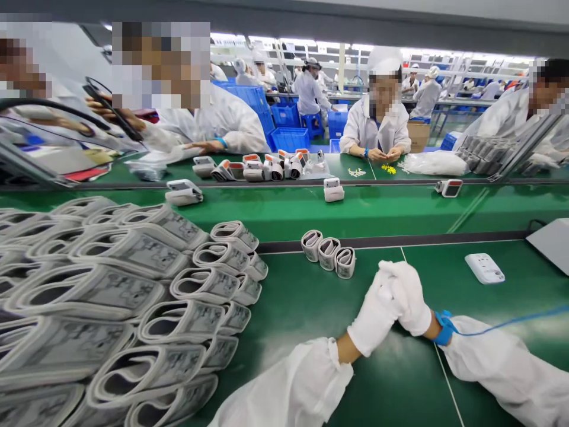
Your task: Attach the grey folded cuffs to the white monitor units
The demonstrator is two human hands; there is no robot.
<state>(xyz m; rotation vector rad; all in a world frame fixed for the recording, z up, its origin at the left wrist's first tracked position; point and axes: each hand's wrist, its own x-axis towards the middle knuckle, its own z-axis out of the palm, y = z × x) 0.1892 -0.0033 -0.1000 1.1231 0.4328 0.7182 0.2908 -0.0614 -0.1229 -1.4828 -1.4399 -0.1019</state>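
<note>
My left hand [372, 311] and my right hand [414, 299], both in white knit gloves, are clasped together above the green worktable [284, 320]. Their fingers are closed against each other, and no object shows between them. Around my right wrist is a blue strap [444, 328] with a blue cord leading off to the right. Just beyond my hands, to the left, stand three small rolled grey cuffs [328, 254]. A white device [484, 268] with a flat face lies to the right of my hands.
A large stack of rolled grey cuffs [120, 284] fills the left side. Across the front runs a green conveyor belt [267, 207] carrying a few cuffs with monitors [333, 190]. Co-workers in white coats [377, 127] sit beyond it. A grey box edge [551, 243] juts in at right.
</note>
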